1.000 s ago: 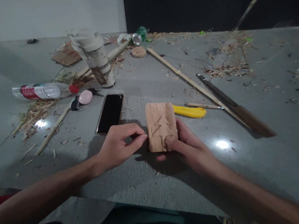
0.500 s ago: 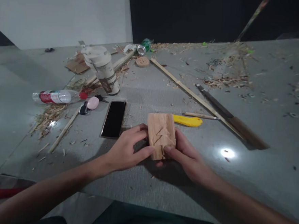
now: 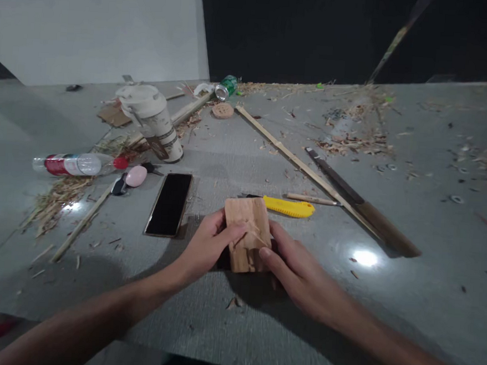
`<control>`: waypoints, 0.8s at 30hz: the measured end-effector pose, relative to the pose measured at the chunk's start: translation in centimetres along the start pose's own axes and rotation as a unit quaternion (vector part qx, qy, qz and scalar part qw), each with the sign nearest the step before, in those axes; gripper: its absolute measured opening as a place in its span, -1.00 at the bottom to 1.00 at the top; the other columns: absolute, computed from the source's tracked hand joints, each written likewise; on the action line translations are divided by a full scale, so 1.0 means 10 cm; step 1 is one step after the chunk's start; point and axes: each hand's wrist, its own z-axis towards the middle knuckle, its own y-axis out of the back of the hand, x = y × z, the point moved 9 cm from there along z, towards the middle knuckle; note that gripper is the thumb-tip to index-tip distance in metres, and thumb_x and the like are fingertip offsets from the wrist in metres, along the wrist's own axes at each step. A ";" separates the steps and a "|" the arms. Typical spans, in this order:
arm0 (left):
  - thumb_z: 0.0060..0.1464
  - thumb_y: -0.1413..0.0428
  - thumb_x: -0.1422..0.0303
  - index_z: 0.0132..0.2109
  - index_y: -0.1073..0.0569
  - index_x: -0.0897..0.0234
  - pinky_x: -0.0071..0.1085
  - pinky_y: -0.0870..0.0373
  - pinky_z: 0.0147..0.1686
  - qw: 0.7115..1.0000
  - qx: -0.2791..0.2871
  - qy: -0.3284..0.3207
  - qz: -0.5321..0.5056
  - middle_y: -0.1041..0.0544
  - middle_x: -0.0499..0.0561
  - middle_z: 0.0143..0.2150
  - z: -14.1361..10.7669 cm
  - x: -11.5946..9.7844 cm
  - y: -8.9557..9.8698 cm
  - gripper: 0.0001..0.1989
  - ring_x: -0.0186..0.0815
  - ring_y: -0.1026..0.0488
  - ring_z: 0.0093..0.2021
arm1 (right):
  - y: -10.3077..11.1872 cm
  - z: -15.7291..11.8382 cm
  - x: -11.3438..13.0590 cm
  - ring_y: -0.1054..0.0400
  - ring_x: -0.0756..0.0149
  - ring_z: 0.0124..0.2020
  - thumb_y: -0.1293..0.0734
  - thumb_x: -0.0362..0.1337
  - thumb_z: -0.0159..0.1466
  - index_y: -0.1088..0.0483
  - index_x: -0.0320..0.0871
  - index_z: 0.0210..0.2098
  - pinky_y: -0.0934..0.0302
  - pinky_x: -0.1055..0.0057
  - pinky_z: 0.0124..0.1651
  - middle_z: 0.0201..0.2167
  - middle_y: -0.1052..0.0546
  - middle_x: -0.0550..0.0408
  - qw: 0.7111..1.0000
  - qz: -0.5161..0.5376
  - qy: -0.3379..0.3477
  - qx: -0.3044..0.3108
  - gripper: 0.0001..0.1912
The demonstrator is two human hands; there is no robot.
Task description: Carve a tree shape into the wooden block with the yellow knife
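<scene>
A carved wood block is held up between my two hands, its cut face toward me. My left hand grips its left edge, the thumb lying across the carved relief. On the right edge, my right hand closes round the block with its thumb tip near the lower right of the face. The fingers behind the block are mostly hidden. Just beyond it lies a yellow utility knife, partly covered by the block. A thin pen-like wooden tool rests behind the knife.
Left of my hands lie a phone, keys with a pink fob and a plastic bottle. Behind them stands a lidded cup. A long wooden strip and a long dark-bladed tool lie to the right, among shavings.
My left thumb has moved up from the block's lower left edge onto the carving. The right thumb has shifted slightly toward the edge. The whole view has shifted a little.
</scene>
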 end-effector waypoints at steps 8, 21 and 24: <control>0.11 -0.33 0.18 -0.03 -0.62 0.36 -0.28 -0.47 -0.07 0.997 -0.043 0.013 -0.062 -0.66 0.14 -0.07 0.02 0.04 0.07 -0.63 -0.17 -0.55 -0.14 | 0.22 0.07 0.07 -0.34 0.31 -0.49 -0.21 -0.10 0.53 -0.34 -0.12 0.32 -0.16 0.34 -0.42 -0.48 -0.45 0.23 0.996 -0.055 0.048 -0.058 -0.55; 0.15 -0.31 0.14 -0.05 -0.59 0.36 -0.27 -0.48 -0.12 0.999 -0.050 0.007 -0.018 -0.62 0.12 -0.13 0.00 0.04 0.16 -0.63 -0.15 -0.53 -0.16 | 0.42 0.10 0.12 -0.40 0.31 -0.44 -0.26 -0.19 0.52 -0.47 -0.08 0.11 -0.20 0.33 -0.37 -0.41 -0.54 0.19 0.968 -0.198 0.102 -0.119 -0.74; 0.16 -0.29 0.14 -0.10 -0.58 0.35 -0.31 -0.46 -0.18 0.999 -0.049 -0.004 0.004 -0.58 0.09 -0.19 -0.01 0.01 0.17 -0.66 -0.19 -0.50 -0.20 | 0.63 0.10 0.14 -0.46 0.21 -0.28 -0.27 -0.26 0.50 -0.49 -0.12 0.00 -0.30 0.25 -0.22 -0.28 -0.58 0.05 0.929 -0.282 0.139 -0.194 -0.81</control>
